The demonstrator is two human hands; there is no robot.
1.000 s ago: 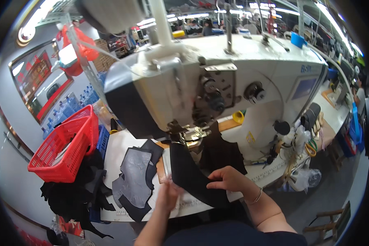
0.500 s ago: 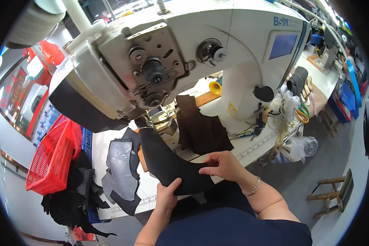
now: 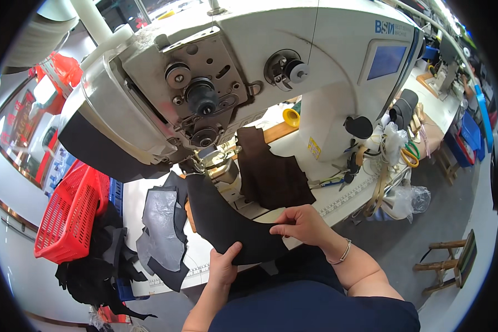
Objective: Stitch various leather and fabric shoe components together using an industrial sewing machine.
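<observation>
A curved black piece of leather or fabric (image 3: 227,221) runs from under the needle area of a white sewing machine (image 3: 337,61) down toward me. My left hand (image 3: 224,264) grips its near left edge, thumb on top and fingers hidden beneath. At the right end my right hand (image 3: 300,224) pinches the upper edge between thumb and fingers. The far tip of the piece lies at the metal presser foot (image 3: 196,165). Just right of it, a stack of dark brown pieces (image 3: 271,174) rests on the machine bed.
Left on the table lie black pieces with a silvery grey sheet (image 3: 165,221). A red plastic basket (image 3: 69,221) and hanging black scraps (image 3: 97,279) are beyond. Scissors with green and orange handles (image 3: 409,155) and plastic bags (image 3: 409,200) sit right; a wooden stool (image 3: 448,260) stands on the floor.
The black piece and my left hand have shifted very slightly left. My right hand keeps its pinch in nearly the same place. The view has moved a little against the machine.
</observation>
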